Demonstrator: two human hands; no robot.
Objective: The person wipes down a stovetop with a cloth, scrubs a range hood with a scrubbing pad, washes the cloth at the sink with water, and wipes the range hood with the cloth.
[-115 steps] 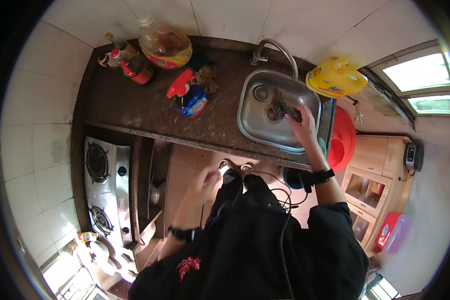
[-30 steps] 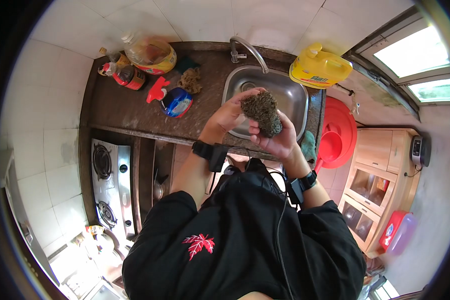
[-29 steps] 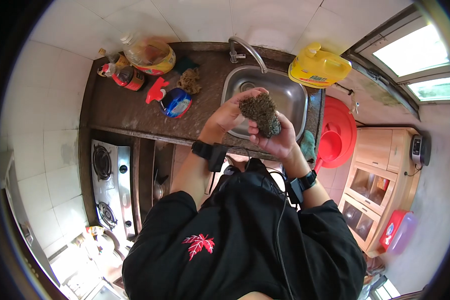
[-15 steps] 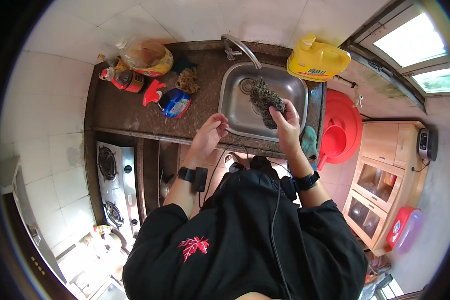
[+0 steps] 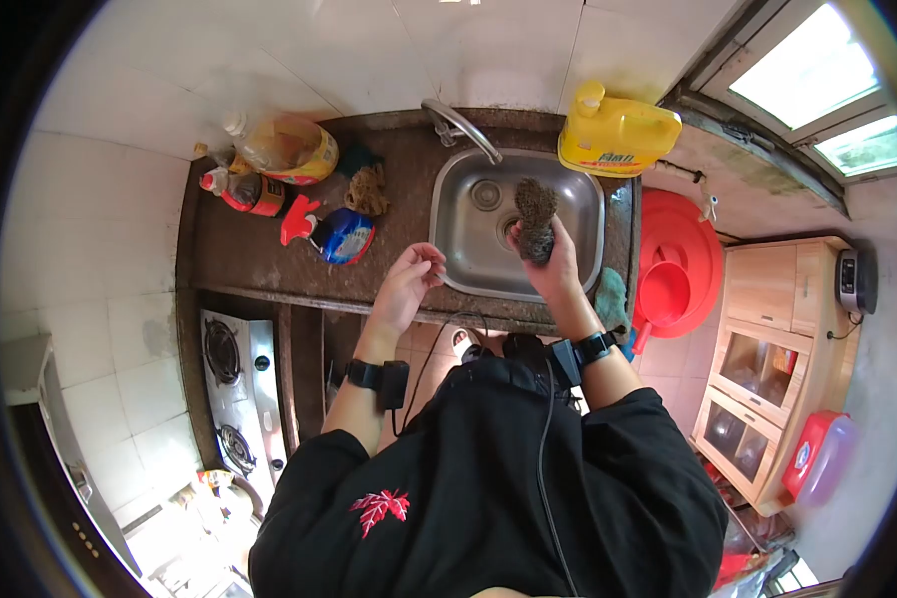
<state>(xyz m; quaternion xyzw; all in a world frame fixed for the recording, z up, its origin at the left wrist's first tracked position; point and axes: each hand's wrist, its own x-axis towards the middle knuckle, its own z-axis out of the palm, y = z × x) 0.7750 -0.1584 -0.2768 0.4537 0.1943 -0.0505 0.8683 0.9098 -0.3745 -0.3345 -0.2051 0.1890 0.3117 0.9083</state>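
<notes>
My right hand point(image 5: 556, 261) is closed round the lower end of a grey-brown, wiry scouring pad point(image 5: 536, 206). The pad points upward over the steel sink point(image 5: 458, 239), apart from the faucet point(image 5: 468, 128). My left hand point(image 5: 409, 279) hovers by the sink's left front edge with loosely curled fingers, open and holding nothing. A blue spray bottle point(image 5: 347, 237) with a red trigger head lies to its upper left on the counter.
Bottles point(image 5: 289, 149) and a brown scrubber point(image 5: 367, 189) stand on the left counter point(image 5: 239, 244). A yellow jug point(image 5: 618, 135) is behind the sink. A green cloth point(image 5: 611, 297) hangs at the right edge, near a red basin point(image 5: 703, 249) and dipper point(image 5: 665, 289). The gas stove point(image 5: 241, 384) is lower left.
My right hand has turned and drawn slightly back, so the scouring pad now points more upright and its grip end is tucked in the palm. My left hand has shifted slightly left and down.
</notes>
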